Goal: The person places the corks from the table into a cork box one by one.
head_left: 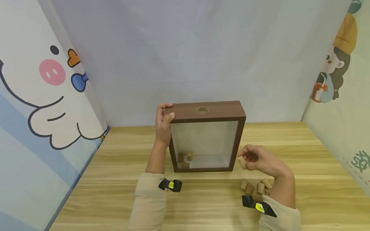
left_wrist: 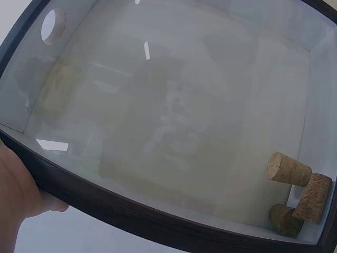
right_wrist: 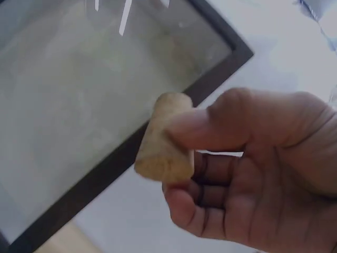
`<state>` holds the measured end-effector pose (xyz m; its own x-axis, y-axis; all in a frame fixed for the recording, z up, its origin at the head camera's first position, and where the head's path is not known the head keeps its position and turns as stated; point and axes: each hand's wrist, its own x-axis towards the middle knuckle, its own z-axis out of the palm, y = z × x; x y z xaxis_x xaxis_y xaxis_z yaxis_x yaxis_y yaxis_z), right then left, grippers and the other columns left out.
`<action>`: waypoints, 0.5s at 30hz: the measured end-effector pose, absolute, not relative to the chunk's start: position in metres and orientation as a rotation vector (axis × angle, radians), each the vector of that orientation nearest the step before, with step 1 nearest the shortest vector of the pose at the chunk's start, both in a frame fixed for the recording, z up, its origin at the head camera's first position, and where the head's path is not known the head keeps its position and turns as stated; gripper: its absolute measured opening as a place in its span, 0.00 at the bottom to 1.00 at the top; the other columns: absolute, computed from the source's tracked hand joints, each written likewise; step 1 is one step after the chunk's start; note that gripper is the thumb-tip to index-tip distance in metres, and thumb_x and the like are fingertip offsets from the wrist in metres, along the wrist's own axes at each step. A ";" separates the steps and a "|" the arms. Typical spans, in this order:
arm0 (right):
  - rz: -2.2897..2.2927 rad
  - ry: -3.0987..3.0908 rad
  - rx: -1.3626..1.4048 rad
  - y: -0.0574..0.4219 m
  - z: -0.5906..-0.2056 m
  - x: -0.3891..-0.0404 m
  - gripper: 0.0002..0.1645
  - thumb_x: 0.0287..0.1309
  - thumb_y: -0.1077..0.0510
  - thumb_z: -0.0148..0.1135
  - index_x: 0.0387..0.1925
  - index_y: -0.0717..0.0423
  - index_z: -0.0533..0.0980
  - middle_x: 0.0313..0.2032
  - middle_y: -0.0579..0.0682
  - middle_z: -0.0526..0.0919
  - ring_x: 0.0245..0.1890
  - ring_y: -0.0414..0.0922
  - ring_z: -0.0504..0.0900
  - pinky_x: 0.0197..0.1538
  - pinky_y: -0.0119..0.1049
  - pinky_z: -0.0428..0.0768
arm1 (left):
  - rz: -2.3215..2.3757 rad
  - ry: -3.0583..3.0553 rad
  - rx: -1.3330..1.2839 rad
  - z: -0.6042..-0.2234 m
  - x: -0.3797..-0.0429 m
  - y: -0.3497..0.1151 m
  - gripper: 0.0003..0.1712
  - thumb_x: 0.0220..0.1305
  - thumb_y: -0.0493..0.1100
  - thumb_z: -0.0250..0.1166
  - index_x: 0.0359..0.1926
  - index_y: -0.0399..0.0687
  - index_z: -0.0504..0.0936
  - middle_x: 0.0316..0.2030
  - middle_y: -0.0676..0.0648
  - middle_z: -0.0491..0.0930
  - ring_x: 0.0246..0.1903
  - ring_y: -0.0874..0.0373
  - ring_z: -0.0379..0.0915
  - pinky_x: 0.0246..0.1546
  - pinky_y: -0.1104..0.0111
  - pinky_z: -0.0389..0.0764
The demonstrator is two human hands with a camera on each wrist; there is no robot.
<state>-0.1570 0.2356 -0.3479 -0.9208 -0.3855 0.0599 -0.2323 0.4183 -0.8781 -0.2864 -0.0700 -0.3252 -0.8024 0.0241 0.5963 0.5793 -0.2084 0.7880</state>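
A dark brown wooden display box [head_left: 222,109] with a clear front stands upright on the table, a round hole [head_left: 202,110] in its top. My left hand [head_left: 163,126] grips the box's upper left corner, thumb at the front edge and fingers over the top. Between thumb and fingers, my right hand [head_left: 261,158] pinches a tapered cork [right_wrist: 160,137] beside the box's lower right side. Inside, three corks lie in the bottom left corner; one light cork [left_wrist: 288,168] leans on a darker cork [left_wrist: 313,198].
Several loose corks [head_left: 260,188] lie in a pile on the wood-grain table [head_left: 202,202], under the right wrist. A pale curtain [head_left: 185,57] hangs behind the box, and printed cloths [head_left: 26,80] flank the table.
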 end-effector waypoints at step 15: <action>-1.888 2.642 -0.880 0.168 -0.286 -0.165 0.16 0.47 0.74 0.64 0.38 0.69 0.70 0.33 0.58 0.74 0.29 0.46 0.76 0.31 0.32 0.75 | -2.065 -1.723 -0.687 -0.323 -0.285 -0.070 0.23 0.51 0.49 0.48 0.47 0.40 0.65 0.55 0.45 0.61 0.52 0.55 0.53 0.47 0.59 0.53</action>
<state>-0.1646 0.1684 -0.2859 -0.8401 -0.2820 0.4633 -0.5296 0.2426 -0.8128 -0.2845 -0.0705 -0.3234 -0.8155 0.0314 0.5779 0.5630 -0.1886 0.8047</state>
